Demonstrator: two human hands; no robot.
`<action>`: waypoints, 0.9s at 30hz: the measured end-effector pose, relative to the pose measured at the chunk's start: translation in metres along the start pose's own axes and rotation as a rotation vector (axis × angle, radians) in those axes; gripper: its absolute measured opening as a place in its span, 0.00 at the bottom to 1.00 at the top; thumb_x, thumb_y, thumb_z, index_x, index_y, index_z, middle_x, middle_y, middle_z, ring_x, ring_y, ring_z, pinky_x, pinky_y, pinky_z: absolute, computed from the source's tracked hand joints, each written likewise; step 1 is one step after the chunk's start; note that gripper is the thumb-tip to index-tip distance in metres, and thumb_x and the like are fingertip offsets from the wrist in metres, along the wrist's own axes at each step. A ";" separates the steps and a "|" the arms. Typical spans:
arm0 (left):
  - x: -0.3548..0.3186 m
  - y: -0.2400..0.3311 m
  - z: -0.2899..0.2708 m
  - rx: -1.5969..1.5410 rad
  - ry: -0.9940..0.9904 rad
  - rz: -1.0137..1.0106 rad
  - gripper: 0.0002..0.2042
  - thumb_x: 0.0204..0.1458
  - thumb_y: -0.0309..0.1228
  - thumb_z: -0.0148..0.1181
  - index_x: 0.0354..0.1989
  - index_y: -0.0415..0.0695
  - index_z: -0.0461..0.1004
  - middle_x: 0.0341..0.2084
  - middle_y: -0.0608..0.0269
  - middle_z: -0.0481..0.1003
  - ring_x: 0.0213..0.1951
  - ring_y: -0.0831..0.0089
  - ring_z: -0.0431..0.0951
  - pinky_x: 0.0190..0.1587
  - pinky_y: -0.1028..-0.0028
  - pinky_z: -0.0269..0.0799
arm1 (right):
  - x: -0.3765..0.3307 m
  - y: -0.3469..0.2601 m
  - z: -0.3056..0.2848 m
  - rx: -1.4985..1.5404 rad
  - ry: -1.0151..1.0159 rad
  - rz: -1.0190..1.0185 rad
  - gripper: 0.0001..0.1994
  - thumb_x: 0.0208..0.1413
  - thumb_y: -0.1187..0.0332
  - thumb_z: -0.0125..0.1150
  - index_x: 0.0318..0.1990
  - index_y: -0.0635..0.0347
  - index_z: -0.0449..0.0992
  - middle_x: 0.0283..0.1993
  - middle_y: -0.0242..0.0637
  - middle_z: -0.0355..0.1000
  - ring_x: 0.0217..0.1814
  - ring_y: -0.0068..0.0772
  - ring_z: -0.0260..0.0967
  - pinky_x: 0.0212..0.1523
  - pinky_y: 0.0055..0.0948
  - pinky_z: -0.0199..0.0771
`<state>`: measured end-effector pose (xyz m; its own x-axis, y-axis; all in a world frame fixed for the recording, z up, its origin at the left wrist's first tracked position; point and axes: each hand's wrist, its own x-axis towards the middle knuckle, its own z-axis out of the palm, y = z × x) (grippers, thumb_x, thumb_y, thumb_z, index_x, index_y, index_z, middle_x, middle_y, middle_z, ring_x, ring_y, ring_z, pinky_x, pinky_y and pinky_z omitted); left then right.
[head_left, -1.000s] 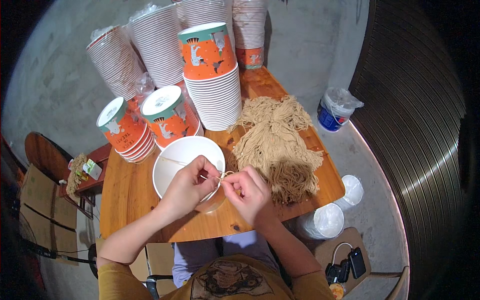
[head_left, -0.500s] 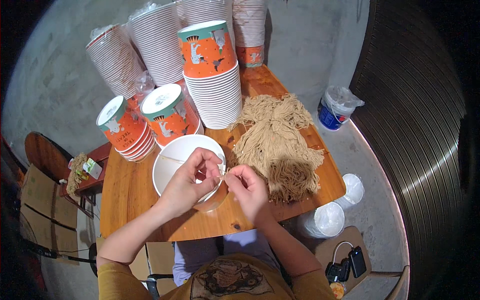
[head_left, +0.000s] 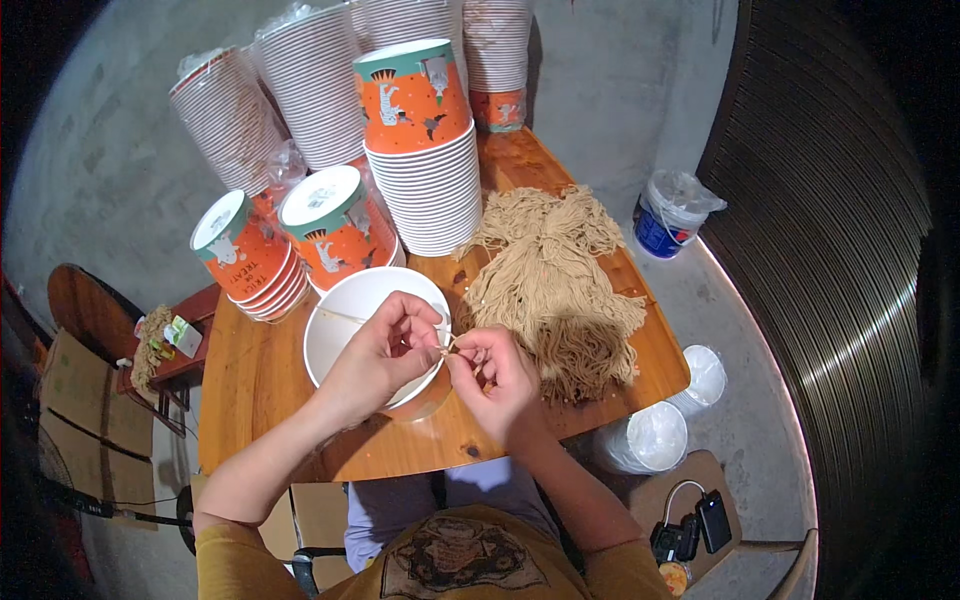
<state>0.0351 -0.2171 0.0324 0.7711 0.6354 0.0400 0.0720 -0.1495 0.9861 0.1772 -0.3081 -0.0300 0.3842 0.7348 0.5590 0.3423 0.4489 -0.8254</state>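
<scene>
A paper bucket (head_left: 330, 335), white inside, stands on the table in front of me with its opening up. My left hand (head_left: 370, 365) is over its mouth, thumb and fingers pinched on a thin beige string (head_left: 340, 317) that runs across the opening. At the bucket's right rim my right hand (head_left: 494, 378) pinches the same string, and a small loop shows between the fingertips. The fingers partly hide the string. Just beyond my right hand lies a large bundle of beige strings (head_left: 550, 275).
Behind the bucket stand upside-down stacks of orange and green printed paper buckets (head_left: 415, 110), some plastic-wrapped. The wooden table (head_left: 250, 400) ends close to my lap. White bins (head_left: 657, 438) and a blue-and-white pail (head_left: 665, 225) stand on the floor at right.
My right hand's fingers have curled and shifted slightly at the string, and a small loop now stands up between the fingertips. My left hand has hardly moved.
</scene>
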 end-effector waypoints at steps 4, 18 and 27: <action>0.000 0.000 0.000 -0.010 -0.010 0.005 0.13 0.56 0.20 0.57 0.47 0.43 0.64 0.32 0.73 0.67 0.36 0.86 0.66 0.43 0.84 0.63 | 0.003 0.000 0.001 -0.113 0.010 -0.176 0.09 0.51 0.79 0.62 0.39 0.62 0.70 0.31 0.39 0.69 0.29 0.35 0.71 0.30 0.30 0.71; -0.008 0.006 0.001 0.291 0.012 -0.059 0.09 0.57 0.23 0.54 0.45 0.40 0.64 0.30 0.69 0.66 0.31 0.83 0.67 0.35 0.80 0.67 | -0.002 0.003 0.004 -0.071 0.008 -0.062 0.06 0.55 0.76 0.59 0.39 0.62 0.70 0.33 0.38 0.71 0.31 0.33 0.70 0.32 0.29 0.70; -0.011 0.015 0.006 0.584 0.097 -0.012 0.05 0.51 0.23 0.56 0.35 0.37 0.71 0.29 0.58 0.69 0.28 0.72 0.71 0.34 0.73 0.69 | -0.005 0.003 0.005 -0.095 -0.007 -0.027 0.06 0.54 0.77 0.59 0.38 0.62 0.69 0.34 0.41 0.70 0.34 0.41 0.72 0.35 0.34 0.73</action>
<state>0.0315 -0.2308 0.0460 0.7088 0.7018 0.0712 0.4375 -0.5166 0.7360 0.1724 -0.3079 -0.0353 0.3679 0.7270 0.5797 0.4322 0.4183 -0.7989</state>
